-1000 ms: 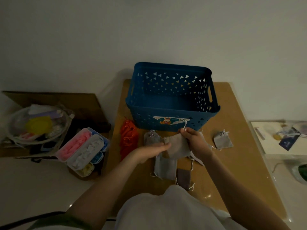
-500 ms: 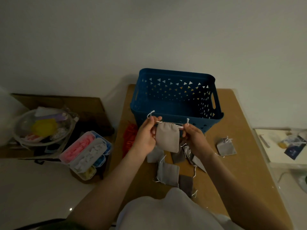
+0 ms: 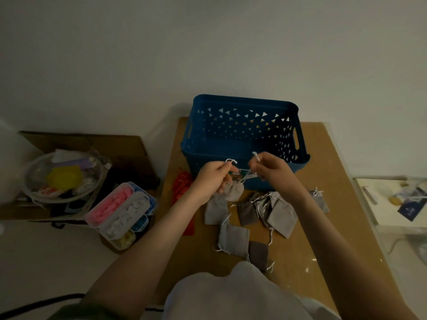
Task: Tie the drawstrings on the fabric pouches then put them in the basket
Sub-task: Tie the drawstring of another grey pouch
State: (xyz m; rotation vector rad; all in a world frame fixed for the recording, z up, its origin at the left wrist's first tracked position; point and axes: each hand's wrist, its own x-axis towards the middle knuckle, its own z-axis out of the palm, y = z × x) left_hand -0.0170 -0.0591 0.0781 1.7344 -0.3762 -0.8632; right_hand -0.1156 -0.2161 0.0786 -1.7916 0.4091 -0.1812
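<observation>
My grey pouch (image 3: 233, 192) hangs bunched at mid-frame, mouth seemingly drawn shut, white drawstrings (image 3: 231, 160) pulled out sideways. The blue basket (image 3: 242, 103) stands upright just behind; other grey pouches (image 3: 233, 239) lie flat below centre.

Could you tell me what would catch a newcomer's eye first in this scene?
The blue basket at the far end of the table stands out first. Before it, the left hand and right hand pinch the drawstrings of one grey pouch. More pouches lie scattered nearer the person.
</observation>
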